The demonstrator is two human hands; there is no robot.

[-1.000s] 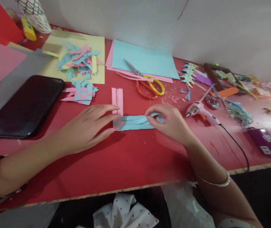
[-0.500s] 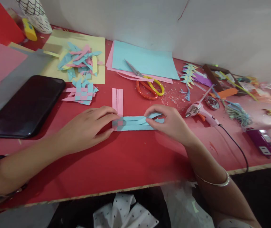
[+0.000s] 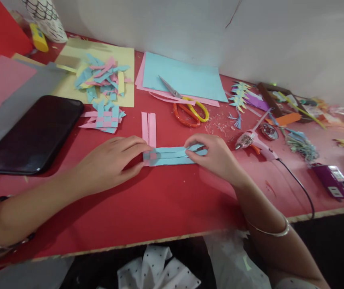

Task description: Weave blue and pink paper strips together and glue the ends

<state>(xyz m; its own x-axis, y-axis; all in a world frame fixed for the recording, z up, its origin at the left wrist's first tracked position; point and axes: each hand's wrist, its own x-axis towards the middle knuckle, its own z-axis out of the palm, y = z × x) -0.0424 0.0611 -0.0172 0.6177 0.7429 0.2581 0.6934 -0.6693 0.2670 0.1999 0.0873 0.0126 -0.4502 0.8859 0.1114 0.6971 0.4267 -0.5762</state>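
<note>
Flat on the red table lies a small woven piece of blue paper strips (image 3: pixel 172 155) with pink strips (image 3: pixel 149 128) standing out from its left end. My left hand (image 3: pixel 120 158) holds that woven end, its thumb at the lower edge and its fingertips at the upper edge. At the other end, my right hand (image 3: pixel 209 150) pinches a blue strip between thumb and index finger. The far tips of the blue strips are partly hidden by the right hand.
Beyond the hands lie scissors (image 3: pixel 186 105), blue paper (image 3: pixel 186 74), a heap of cut strips (image 3: pixel 105 76) and another woven piece (image 3: pixel 107 119). A black phone (image 3: pixel 33 134) is at left. To the right are a glue gun (image 3: pixel 257 145) with its cord and a purple box (image 3: pixel 334 180).
The blue strip in my right hand has come down flatter, closing up against the strips beside it. My left hand stays at the woven end.
</note>
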